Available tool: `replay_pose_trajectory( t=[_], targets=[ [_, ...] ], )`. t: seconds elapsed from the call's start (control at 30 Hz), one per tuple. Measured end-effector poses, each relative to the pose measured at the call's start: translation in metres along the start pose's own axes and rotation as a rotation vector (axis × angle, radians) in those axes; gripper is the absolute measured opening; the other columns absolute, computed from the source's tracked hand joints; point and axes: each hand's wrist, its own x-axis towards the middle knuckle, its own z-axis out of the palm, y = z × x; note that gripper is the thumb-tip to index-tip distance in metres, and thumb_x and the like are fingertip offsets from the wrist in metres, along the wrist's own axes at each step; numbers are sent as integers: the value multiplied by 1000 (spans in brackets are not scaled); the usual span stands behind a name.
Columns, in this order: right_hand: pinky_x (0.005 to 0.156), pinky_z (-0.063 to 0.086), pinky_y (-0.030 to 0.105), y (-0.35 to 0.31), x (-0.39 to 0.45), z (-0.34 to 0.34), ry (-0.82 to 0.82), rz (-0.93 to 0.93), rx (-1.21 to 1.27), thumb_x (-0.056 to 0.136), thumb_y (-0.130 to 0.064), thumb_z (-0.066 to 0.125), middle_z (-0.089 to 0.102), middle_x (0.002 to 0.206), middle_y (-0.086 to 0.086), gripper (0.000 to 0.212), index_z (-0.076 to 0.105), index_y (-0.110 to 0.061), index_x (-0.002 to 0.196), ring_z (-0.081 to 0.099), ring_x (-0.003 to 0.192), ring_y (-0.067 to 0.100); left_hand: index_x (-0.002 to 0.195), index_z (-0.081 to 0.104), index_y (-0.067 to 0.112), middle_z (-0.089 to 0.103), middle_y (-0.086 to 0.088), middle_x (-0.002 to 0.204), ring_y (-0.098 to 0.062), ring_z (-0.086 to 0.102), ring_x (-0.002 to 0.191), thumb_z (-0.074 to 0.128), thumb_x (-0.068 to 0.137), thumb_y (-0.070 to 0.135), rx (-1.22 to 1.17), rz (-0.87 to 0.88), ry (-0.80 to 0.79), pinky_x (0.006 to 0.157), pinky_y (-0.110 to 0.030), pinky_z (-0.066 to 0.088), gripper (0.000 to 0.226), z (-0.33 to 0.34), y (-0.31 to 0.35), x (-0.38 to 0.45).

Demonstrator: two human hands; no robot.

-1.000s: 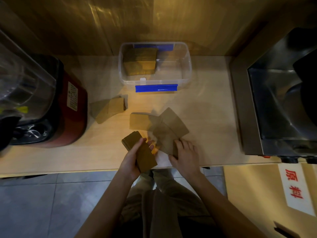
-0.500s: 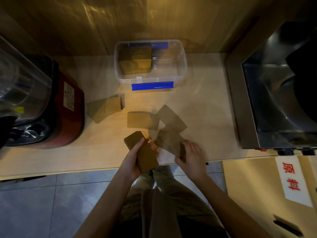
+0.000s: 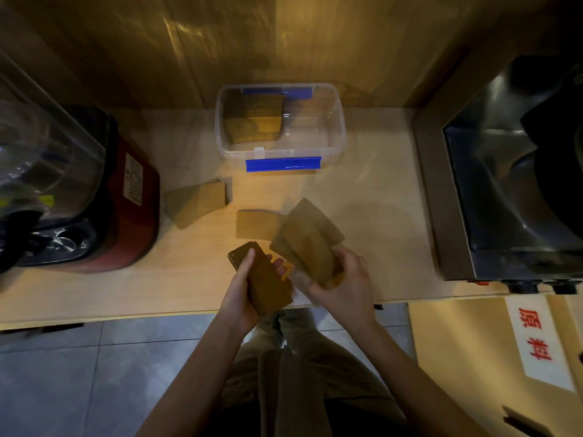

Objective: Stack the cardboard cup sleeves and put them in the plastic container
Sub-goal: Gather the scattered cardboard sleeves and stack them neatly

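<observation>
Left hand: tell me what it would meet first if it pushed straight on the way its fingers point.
Probably the sleeve held in the right hand. The left hand, gripping the stack, points its fingertips that way; depth is unclear.

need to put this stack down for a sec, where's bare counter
Bare counter lies between the container and the steel appliance, and along the front edge left of the left hand with its stack. The middle is crowded: loose sleeves, a flat one, and those in the right hand.
</observation>
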Motion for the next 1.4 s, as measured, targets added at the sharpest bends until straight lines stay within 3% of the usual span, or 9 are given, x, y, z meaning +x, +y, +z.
replay_pose_trajectory(
  t=[0.27, 0.4, 0.53, 0.7, 0.87, 1.0, 1.13, 1.23, 1.4],
  targets=[
    [85, 39, 27, -46, -7, 33, -37, -159, 2, 60, -39, 64, 59, 110, 9, 62, 52, -11, 115, 48, 105, 22, 86, 75, 19, 76, -3, 92, -17, 70, 89, 46, 73, 51, -59, 126, -171, 93, -39, 47, 46, 13, 10, -3],
    [92, 39, 32, -53, -10, 40, -94, -164, 6, 63, -33, 68, 57, 115, 4, 54, 54, -16, 111, 31, 101, 3, 105, 65, 15, 70, -1, 96, -15, 66, 93, 54, 75, 52, -99, 142, -228, 82, -34, 54, 49, 8, 15, 1],
    [90, 42, 35, -51, -8, 47, -93, -212, -37, 59, -45, 55, 61, 106, 6, 51, 59, -15, 100, 46, 101, 15, 110, 57, 14, 65, 0, 97, -13, 64, 93, 60, 75, 47, -126, 139, -267, 80, -30, 54, 48, 1, 18, 5],
    [92, 31, 28, -52, -1, 47, -255, -247, -124, 66, -51, 44, 52, 117, 5, 56, 52, -19, 112, 41, 109, 18, 101, 62, 15, 63, -1, 91, -13, 62, 87, 52, 80, 42, -101, 98, -192, 79, -28, 54, 35, 0, 25, 6],
    [95, 37, 40, -53, 21, 46, -461, -288, -207, 87, -50, 30, 49, 124, 8, 47, 49, -20, 116, 43, 113, 24, 88, 65, 15, 70, 2, 74, -11, 67, 71, 52, 85, 34, -127, 54, -23, 71, -29, 54, 23, -4, 34, 12],
    [96, 39, 40, -48, 57, 47, -349, -400, -347, 94, -27, 33, 59, 116, 9, 33, 54, -14, 116, 48, 110, 24, 85, 62, 18, 69, 0, 81, -16, 63, 81, 57, 83, 27, -181, 59, 83, 76, -39, 52, 11, -10, 37, 14],
    [114, 17, 42, -29, 92, 60, -449, -365, -656, 92, -29, 43, 20, 153, 10, 56, 18, -20, 142, 15, 140, 27, 87, 62, 20, 73, -1, 78, -17, 64, 82, 57, 83, 25, -230, 80, 105, 73, -40, 53, 8, -14, 39, 13],
    [116, 2, 45, -16, 103, 70, -503, -411, -809, 92, -34, 43, 1, 157, 13, 64, 6, -24, 144, -3, 143, 29, 89, 61, 20, 73, -1, 80, -17, 65, 83, 58, 82, 26, -223, 76, 97, 73, -40, 54, 10, -16, 39, 15],
    [116, 4, 48, -7, 100, 74, -411, -498, -852, 91, -32, 45, 22, 153, 12, 55, 23, -23, 141, 13, 142, 29, 93, 64, 18, 71, -3, 88, -19, 62, 90, 57, 82, 28, -208, 44, 106, 77, -45, 51, 16, -15, 41, 16]
  ],
)
